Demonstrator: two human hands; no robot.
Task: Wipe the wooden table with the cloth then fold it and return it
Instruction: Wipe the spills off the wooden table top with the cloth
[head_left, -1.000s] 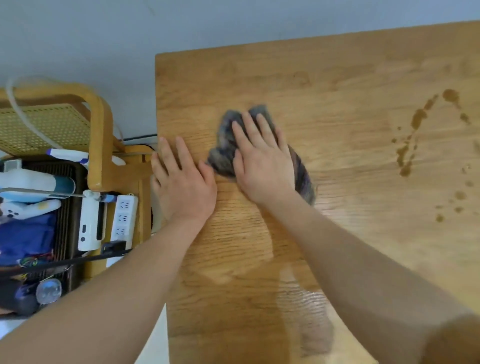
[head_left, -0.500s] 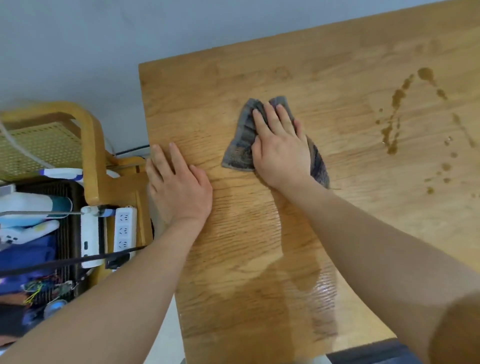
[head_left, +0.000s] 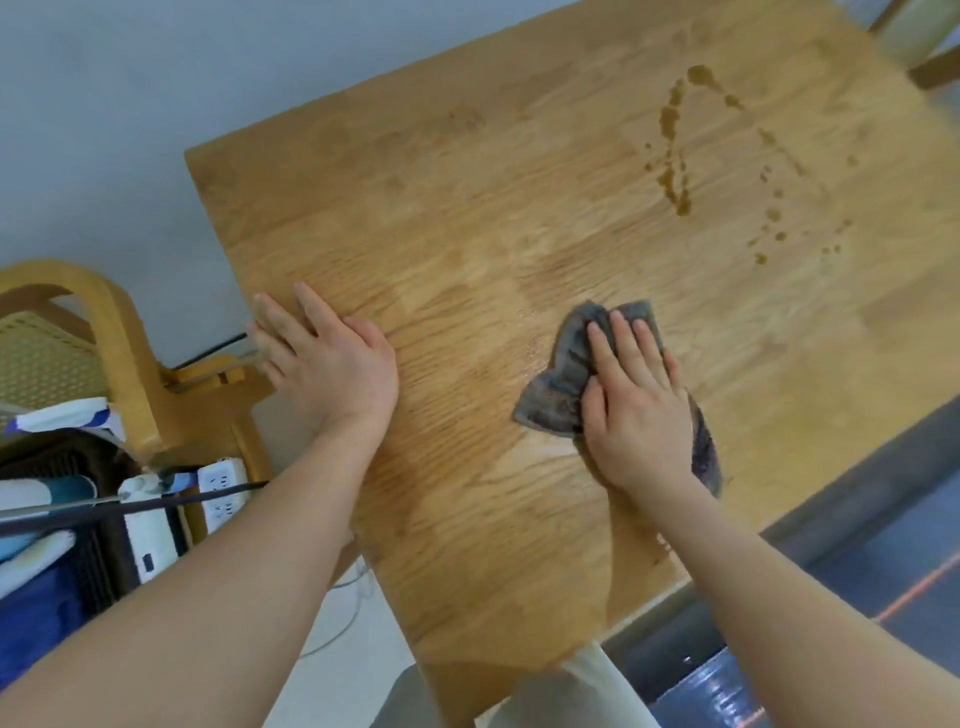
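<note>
Wiping under way, spill not yet reached.
The cloth (head_left: 561, 374) is pressed flat onto the wooden table (head_left: 467, 208) near its front edge by the right hand (head_left: 631, 400), fingers laid straight, nothing gripped; the left hand (head_left: 332, 364) is spread flat at the table's left edge. Brown splashes (head_left: 675, 176) are seen well apart toward the far right, so the wiping step is judged unfinished: a sweep toward them is called for next, folding afterwards.
</note>
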